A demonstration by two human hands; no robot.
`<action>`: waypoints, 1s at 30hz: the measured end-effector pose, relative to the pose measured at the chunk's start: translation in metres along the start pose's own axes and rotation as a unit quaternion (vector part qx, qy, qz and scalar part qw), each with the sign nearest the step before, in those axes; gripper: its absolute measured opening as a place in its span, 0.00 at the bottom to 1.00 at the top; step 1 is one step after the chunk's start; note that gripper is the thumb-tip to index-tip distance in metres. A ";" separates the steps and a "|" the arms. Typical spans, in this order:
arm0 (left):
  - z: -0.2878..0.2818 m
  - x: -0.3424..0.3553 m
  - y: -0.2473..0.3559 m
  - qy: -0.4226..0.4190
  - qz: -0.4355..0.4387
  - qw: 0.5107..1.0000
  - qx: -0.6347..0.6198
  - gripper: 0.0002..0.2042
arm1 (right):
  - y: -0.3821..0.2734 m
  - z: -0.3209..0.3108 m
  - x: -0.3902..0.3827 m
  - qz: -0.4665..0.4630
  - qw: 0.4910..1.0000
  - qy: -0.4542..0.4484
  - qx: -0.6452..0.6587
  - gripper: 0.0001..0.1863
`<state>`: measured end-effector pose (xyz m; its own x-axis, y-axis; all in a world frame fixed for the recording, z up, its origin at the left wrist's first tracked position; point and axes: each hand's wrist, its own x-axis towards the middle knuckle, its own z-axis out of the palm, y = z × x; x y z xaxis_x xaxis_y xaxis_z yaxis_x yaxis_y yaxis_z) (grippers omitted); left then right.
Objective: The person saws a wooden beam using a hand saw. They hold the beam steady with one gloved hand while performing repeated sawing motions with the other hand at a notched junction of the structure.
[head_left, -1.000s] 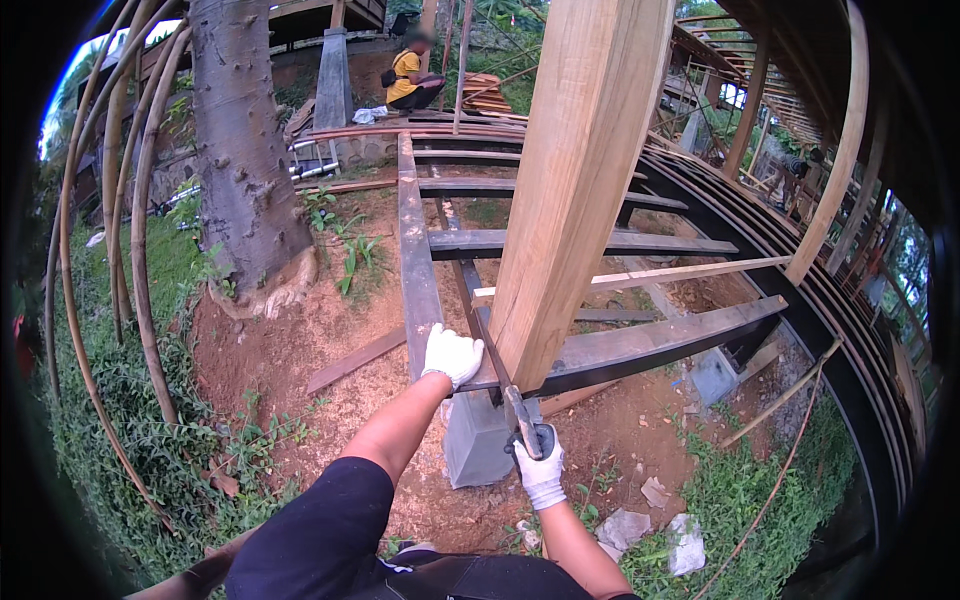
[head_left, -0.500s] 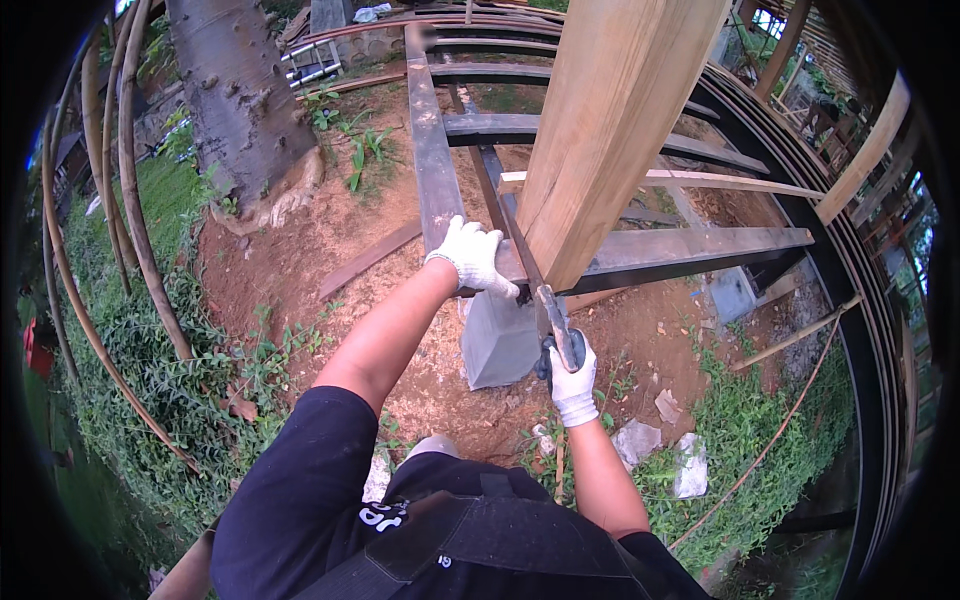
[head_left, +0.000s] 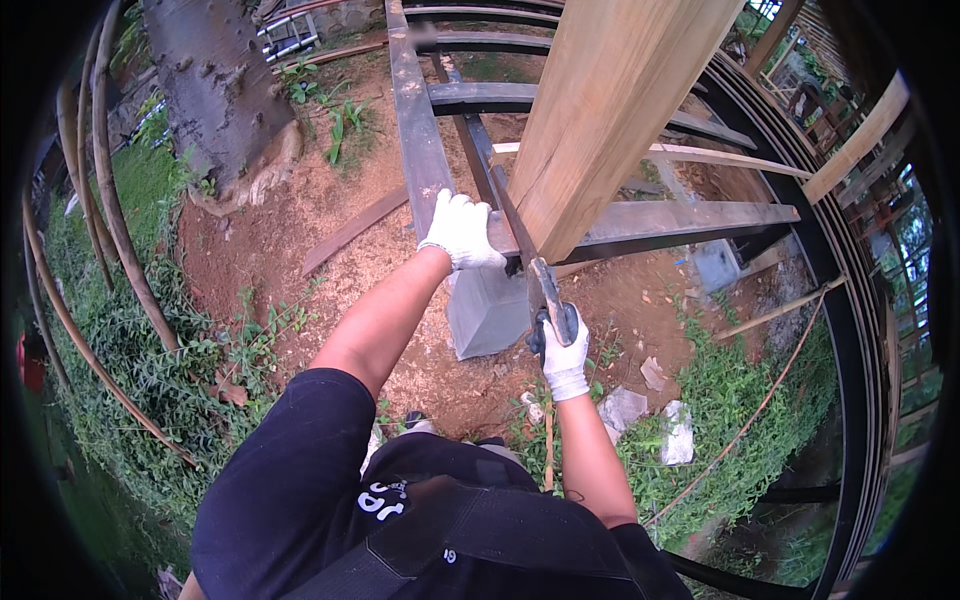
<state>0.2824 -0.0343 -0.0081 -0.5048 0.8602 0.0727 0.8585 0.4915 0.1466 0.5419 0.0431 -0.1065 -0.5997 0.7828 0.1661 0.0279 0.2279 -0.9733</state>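
My right hand [head_left: 566, 350], in a white work glove with dark palm, grips the handle of a handsaw [head_left: 517, 222]. The saw's narrow blade points away from me, lying across the dark beam close to the left face of a thick, pale wooden post [head_left: 620, 110]. Also gloved in white, my left hand [head_left: 461, 232] is closed over the corner where the left beam [head_left: 418, 130] meets the near cross beam [head_left: 690, 220]. Its fingers lie on the top and the thumb side is close to the blade. The blade's lower edge is hidden.
Under the beam corner stands a grey concrete footing [head_left: 488, 315]. Several dark joists span the frame beyond. A tree trunk [head_left: 215, 80] rises at far left, with bent poles [head_left: 125, 220] nearer. Pale stones [head_left: 677, 435] lie among plants at right; a loose plank [head_left: 352, 232] rests on the soil.
The whole scene has shifted up and slightly left in the view. Both hands keep their holds; the saw stays beside the post, with little visible movement against it.
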 end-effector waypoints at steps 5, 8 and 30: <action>0.003 -0.003 -0.006 0.015 0.000 1.000 0.009 0.47 | -0.033 -0.045 -0.079 0.094 0.991 -0.019 0.093 0.10; -0.009 -0.010 0.001 0.016 -0.006 1.000 0.001 0.47 | -0.042 -0.091 -0.145 0.036 0.998 -0.009 -0.051 0.11; -0.003 0.006 0.018 -0.002 -0.006 1.000 0.003 0.47 | -0.044 -0.030 -0.025 -0.070 0.995 -0.030 -0.061 0.12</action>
<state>0.2949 -0.0203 -0.0023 -0.5147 0.8548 0.0668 0.8530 0.5026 0.1407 0.5795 0.0307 -0.0627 -0.6506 0.7039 0.2850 0.0356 0.4032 -0.9144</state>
